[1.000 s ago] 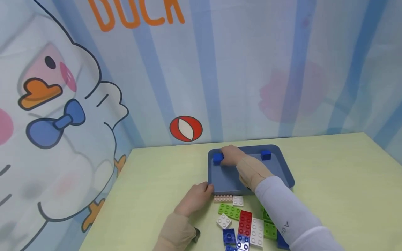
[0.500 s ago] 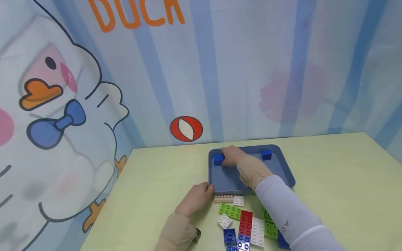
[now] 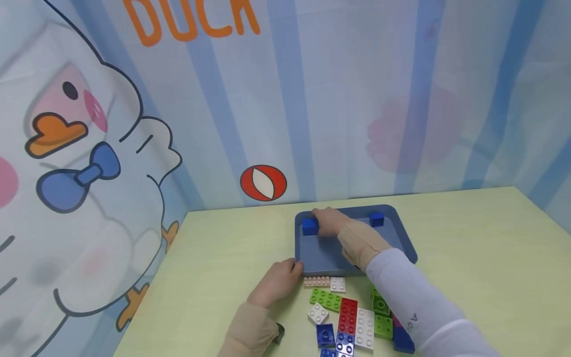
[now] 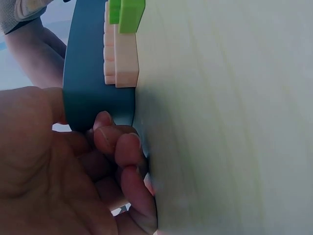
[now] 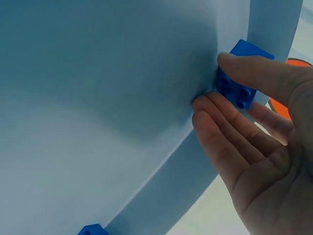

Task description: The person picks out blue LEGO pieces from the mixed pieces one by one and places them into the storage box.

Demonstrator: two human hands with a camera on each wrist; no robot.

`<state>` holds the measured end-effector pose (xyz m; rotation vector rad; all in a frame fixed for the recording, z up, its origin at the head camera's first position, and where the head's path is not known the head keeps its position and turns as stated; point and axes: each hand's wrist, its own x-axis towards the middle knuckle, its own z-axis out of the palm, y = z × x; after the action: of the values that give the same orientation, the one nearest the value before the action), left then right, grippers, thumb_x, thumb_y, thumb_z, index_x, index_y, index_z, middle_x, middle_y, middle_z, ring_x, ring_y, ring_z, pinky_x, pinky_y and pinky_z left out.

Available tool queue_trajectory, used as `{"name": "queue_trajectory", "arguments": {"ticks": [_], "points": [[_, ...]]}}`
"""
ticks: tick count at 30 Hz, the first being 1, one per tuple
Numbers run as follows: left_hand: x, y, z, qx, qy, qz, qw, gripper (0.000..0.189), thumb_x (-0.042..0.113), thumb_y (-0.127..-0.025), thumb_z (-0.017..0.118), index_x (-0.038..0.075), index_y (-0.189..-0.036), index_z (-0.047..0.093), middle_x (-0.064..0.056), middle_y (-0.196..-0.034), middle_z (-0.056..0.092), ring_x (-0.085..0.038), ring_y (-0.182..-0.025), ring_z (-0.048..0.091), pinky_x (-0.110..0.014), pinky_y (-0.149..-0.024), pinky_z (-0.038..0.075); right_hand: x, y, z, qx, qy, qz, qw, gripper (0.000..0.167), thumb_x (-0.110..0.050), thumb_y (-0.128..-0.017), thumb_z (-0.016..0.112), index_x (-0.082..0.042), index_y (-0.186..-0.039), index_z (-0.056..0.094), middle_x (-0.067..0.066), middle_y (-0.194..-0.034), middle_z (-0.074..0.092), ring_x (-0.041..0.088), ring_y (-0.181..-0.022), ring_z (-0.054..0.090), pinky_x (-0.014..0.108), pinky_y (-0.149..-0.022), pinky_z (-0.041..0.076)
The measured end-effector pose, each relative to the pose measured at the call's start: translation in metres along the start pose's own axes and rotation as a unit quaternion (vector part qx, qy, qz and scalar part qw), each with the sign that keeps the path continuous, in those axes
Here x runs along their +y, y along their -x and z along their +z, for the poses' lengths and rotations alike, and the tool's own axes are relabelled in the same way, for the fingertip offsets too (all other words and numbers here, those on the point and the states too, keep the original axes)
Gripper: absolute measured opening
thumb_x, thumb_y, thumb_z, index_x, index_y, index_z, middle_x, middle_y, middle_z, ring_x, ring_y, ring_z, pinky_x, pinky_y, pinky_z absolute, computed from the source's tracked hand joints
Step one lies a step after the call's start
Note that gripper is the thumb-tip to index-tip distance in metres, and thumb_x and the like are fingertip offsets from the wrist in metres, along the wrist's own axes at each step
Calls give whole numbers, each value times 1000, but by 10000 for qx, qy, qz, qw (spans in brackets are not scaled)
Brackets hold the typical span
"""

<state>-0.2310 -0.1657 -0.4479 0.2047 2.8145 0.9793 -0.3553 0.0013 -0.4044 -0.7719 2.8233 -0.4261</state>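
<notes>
A blue-grey tray lies on the table in the head view. My left hand grips its near left corner, thumb at the rim and fingers curled against the outer wall. Inside the far left corner, my right hand holds a blue toy brick. The right wrist view has the thumb over this studded brick, with a finger partly hidden behind it and the other fingers near the tray floor. A second blue brick sits near the tray's far right corner.
Several bricks lie in front of the tray: pale pink, white, lime green, red and dark blue. My right sleeve partly covers those on the right. A printed cloth stands behind the table.
The right forearm has shifted slightly to the right, showing more of the green and blue bricks beside the sleeve. Both hands stay in nearly the same places, and the head view moves a little.
</notes>
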Motion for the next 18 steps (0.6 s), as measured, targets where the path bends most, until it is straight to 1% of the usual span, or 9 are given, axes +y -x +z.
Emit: {"name": "queue_trajectory", "arguments": {"ticks": [5,7,8,11,13,15,18], "points": [[1,-1,2,-29,15,-3,10000,33,30,-99,35,8,-89,58,-7,-76,57,-19,-68,52,-36,-63,43,10,10,-7,-142,-226,134,9996,66,-5,-77,69,-9,-137,41,18,-122,55,28,-103,57,40,-80,47],[2,0,2,-35,10,-30,10000,34,30,-99,35,8,-90,59,-7,-78,58,-19,-68,52,-36,-63,43,13,15,-10,-161,-243,95,9995,68,-4,-77,69,-8,-138,40,19,-122,55,26,-98,58,39,-76,47],[3,0,2,-36,7,-36,10000,34,31,-99,36,8,-91,59,-8,-79,58,-19,-69,52,-36,-64,43,14,18,-12,-189,-255,74,9995,68,-4,-77,68,-8,-138,39,18,-121,56,26,-93,59,38,-73,47],[3,1,1,-28,-32,-62,10000,34,31,-99,36,7,-92,59,-8,-82,59,-18,-70,52,-36,-65,44,17,26,-19,-347,-260,-31,9991,64,-5,-81,65,-9,-139,39,15,-105,61,21,-77,57,34,-64,44],[3,2,0,-24,-62,-61,10000,34,31,-99,36,8,-91,58,-8,-82,59,-19,-71,52,-37,-66,44,19,33,-23,-425,-273,-152,9986,61,-6,-82,65,-9,-138,41,10,-94,61,18,-71,53,33,-60,42],[3,2,0,-4,-88,-42,10000,34,31,-99,35,8,-91,58,-9,-84,60,-19,-72,53,-37,-67,45,21,42,-27,-454,-184,-288,9984,57,-8,-83,65,-10,-136,44,7,-89,59,16,-73,52,32,-60,43],[3,1,0,2,-96,-13,10000,34,31,-99,35,8,-92,59,-11,-89,62,-18,-74,54,-38,-70,46,21,57,-34,-446,-56,-417,9981,51,-12,-83,67,-12,-131,50,8,-101,59,18,-85,56,34,-67,47]]}}
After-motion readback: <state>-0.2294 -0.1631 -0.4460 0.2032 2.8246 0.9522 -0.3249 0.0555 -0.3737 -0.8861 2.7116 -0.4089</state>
